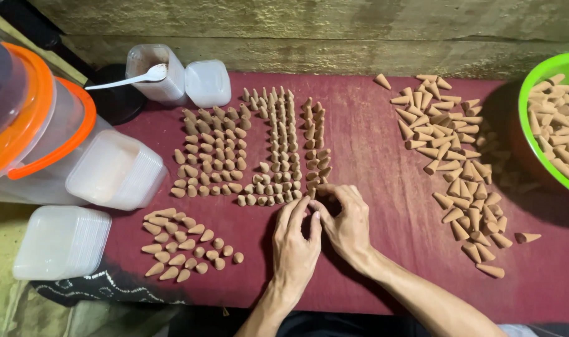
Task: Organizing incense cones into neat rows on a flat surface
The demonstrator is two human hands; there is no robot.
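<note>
Many small tan cones stand upright in rows [259,153] on a dark red cloth [371,249]. My left hand [295,240] and my right hand [343,218] meet at the near right end of the rows, fingertips pinched together over the last cones. Whether either hand grips a cone is hidden by the fingers. A loose strip of cones lying on their sides [456,165] runs down the right part of the cloth. Another small group of cones [184,246] lies at the near left.
A green bowl [526,93] full of cones sits at the right edge. Stacks of clear plastic lids [60,240] lie at the left, beside an orange-rimmed clear bucket [41,125]. A clear tub with a white spoon [153,72] stands at the back. A wall runs behind.
</note>
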